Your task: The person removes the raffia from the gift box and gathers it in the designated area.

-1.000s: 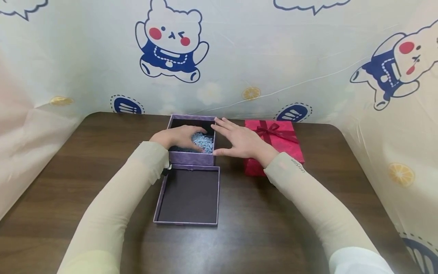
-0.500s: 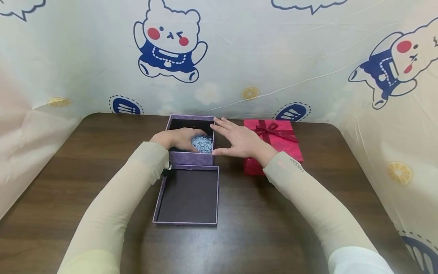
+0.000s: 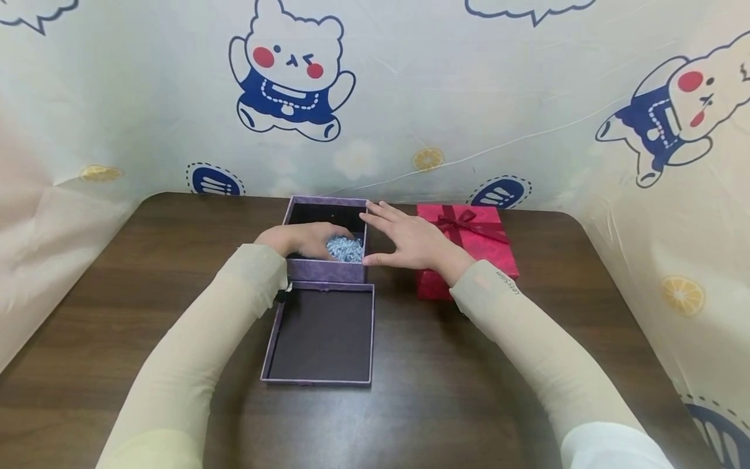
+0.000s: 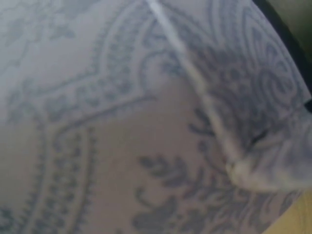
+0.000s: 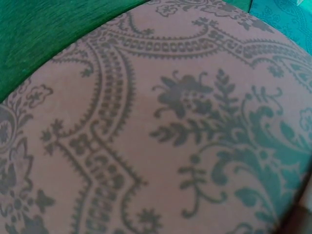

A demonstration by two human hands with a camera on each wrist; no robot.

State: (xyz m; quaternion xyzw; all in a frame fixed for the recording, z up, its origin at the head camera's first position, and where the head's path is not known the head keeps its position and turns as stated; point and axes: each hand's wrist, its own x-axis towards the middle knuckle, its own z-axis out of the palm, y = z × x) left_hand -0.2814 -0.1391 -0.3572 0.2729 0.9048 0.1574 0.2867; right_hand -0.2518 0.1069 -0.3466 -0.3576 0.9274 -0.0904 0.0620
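Observation:
A purple box (image 3: 328, 271) stands lidless at the back of the table, dark inside. My left hand (image 3: 307, 238) reaches over its left wall and curls round a clump of blue shredded paper (image 3: 346, 249); part of the thumb and some fingertips are hidden. The right hand (image 3: 404, 236) has its fingers spread, with fingertips and thumb at the box's right wall. In front of the box, its lid (image 3: 325, 335) lies with the dark inner side up. The left wrist and right wrist views show only close, blurred patterned surfaces, without the hands.
A red gift box (image 3: 489, 242) with a dark red ribbon bow stands right of the purple box, partly behind the right forearm. The brown wooden table (image 3: 457, 391) runs back to a printed cloth (image 3: 398, 98) that hangs at the rear and sides.
My left hand has sunk deeper into the purple box, and the blue shredded paper sits lower with it. The right hand stays at the box's right wall.

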